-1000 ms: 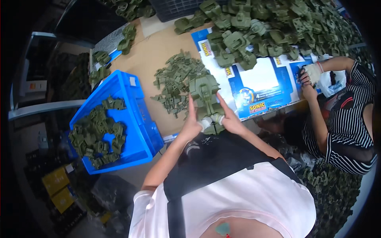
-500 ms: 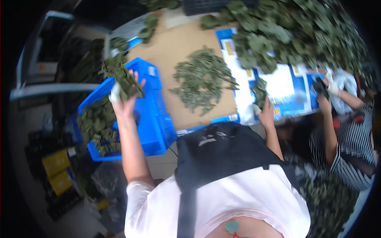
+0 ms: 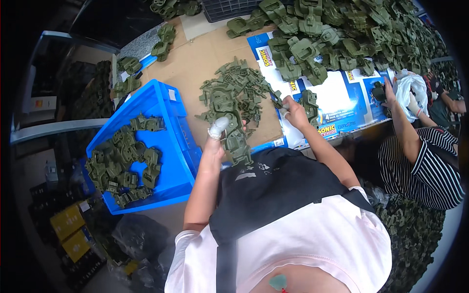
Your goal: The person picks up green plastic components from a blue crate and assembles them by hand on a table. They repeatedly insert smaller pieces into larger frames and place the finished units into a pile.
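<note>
My left hand, with white wrapping on its thumb, is closed round an olive-green plastic toy vehicle body, held in front of my apron. Just beyond it, a pile of small olive-green plastic parts lies on the cardboard. At the pile's right edge, my right hand has its fingers pinched together on a small green plastic part; the fingertips are partly hidden. Another green vehicle body lies just right of that hand.
To my left, a blue plastic bin holds several green vehicle bodies. A large heap of them covers the far right, near a black crate. At the right, a co-worker in a striped shirt works beside a white plastic bag.
My left hand has moved right, from above the blue bin to in front of the parts pile, carrying a vehicle body. My right hand has moved left to the pile's edge.
</note>
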Tool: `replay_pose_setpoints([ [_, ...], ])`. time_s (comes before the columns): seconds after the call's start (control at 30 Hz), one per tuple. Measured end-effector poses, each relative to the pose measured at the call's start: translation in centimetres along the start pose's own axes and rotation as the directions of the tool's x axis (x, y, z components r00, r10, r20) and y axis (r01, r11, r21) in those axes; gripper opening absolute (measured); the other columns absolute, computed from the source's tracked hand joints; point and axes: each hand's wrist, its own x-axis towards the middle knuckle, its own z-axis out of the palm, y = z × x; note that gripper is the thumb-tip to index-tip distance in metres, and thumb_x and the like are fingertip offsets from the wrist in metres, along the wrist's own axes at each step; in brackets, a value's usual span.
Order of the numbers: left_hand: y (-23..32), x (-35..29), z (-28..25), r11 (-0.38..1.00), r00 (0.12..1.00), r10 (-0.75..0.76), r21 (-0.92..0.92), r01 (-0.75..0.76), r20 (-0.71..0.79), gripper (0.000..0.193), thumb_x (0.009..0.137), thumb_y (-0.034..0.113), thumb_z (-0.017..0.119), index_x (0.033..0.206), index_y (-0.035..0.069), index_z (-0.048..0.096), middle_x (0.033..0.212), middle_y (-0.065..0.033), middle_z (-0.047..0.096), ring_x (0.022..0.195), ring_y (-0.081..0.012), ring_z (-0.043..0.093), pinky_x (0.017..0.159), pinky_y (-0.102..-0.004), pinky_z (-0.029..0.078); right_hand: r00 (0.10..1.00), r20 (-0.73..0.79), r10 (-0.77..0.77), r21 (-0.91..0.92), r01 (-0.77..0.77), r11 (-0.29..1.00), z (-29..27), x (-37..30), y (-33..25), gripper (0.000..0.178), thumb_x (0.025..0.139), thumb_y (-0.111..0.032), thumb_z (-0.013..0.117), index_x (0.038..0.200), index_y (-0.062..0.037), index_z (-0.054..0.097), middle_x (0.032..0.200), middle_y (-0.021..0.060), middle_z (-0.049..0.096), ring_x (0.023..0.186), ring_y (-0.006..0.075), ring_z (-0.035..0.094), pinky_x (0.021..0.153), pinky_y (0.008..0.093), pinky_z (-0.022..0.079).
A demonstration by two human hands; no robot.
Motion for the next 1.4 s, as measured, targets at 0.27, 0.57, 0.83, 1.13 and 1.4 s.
replay_pose_setpoints([
  [0.27, -1.2, 0.7, -1.8, 0.960, 0.994, -0.048, 0.269, 0.073, -0.098, 0.062, 0.079, 0.029, 0.065, 0.125, 0.001, 0.034, 0.100, -0.0139, 0.059, 0.083, -0.0239, 0.063, 0.069, -0.0346, 0.053, 0.683, 0.726, -0.080, 0.484, -0.425, 0.765, -6.8, -7.7, -8.0, 0.010, 0.082, -0.005, 0.056, 0.090, -0.0054, 0.062, 0.082, 0.0019, 0.061, 0.085, 0.0110, 0.056, 0.080, 0.0261, 0.043],
  [0.57, 1.3, 0.2, 4.0, 0.727, 0.970, -0.235, 0.674, 0.132, 0.063, 0.059, 0.079, 0.021, 0.062, 0.129, 0.001, 0.038, 0.115, -0.0070, 0.053, 0.103, -0.0128, 0.051, 0.087, -0.0265, 0.042, 0.982, 0.108, -0.156, 0.190, 0.134, 0.973, -8.3, -6.8, -12.4, 0.031, 0.072, 0.000, 0.059, 0.103, -0.0084, 0.056, 0.090, 0.0126, 0.059, 0.080, 0.0311, 0.060, 0.069, 0.0381, 0.048],
  [0.83, 0.8, -0.2, 5.6, 0.726, 0.952, -0.261, 0.682, 0.085, 0.160, 0.056, 0.077, 0.013, 0.064, 0.126, 0.003, 0.040, 0.113, -0.0060, 0.053, 0.097, -0.0126, 0.052, 0.081, -0.0274, 0.044, 0.949, 0.162, -0.270, -0.107, 0.289, 0.951, -6.8, -5.0, -13.2, 0.036, 0.063, 0.003, 0.058, 0.098, -0.0070, 0.058, 0.078, 0.0145, 0.053, 0.070, 0.0324, 0.056, 0.063, 0.0403, 0.047],
  [1.13, 0.3, -0.6, 5.2, 0.703, 0.949, -0.279, 0.704, 0.098, 0.147, 0.050, 0.074, 0.005, 0.066, 0.120, 0.003, 0.045, 0.105, -0.0045, 0.056, 0.091, -0.0113, 0.054, 0.076, -0.0268, 0.046, 0.888, 0.204, -0.413, -0.029, 0.427, 0.904, -5.5, -4.5, -11.1, 0.035, 0.061, 0.004, 0.055, 0.094, -0.0064, 0.058, 0.072, 0.0128, 0.053, 0.066, 0.0309, 0.057, 0.059, 0.0398, 0.048],
  [1.4, 0.0, -0.7, 4.5, 0.708, 0.949, -0.284, 0.697, 0.111, 0.137, 0.049, 0.074, 0.005, 0.070, 0.117, 0.003, 0.048, 0.099, -0.0025, 0.057, 0.087, -0.0106, 0.054, 0.074, -0.0270, 0.047, 0.895, 0.264, -0.360, -0.086, 0.393, 0.915, -4.0, -4.8, -11.4, 0.033, 0.060, 0.004, 0.054, 0.091, -0.0048, 0.059, 0.070, 0.0127, 0.054, 0.065, 0.0302, 0.057, 0.057, 0.0394, 0.048],
])
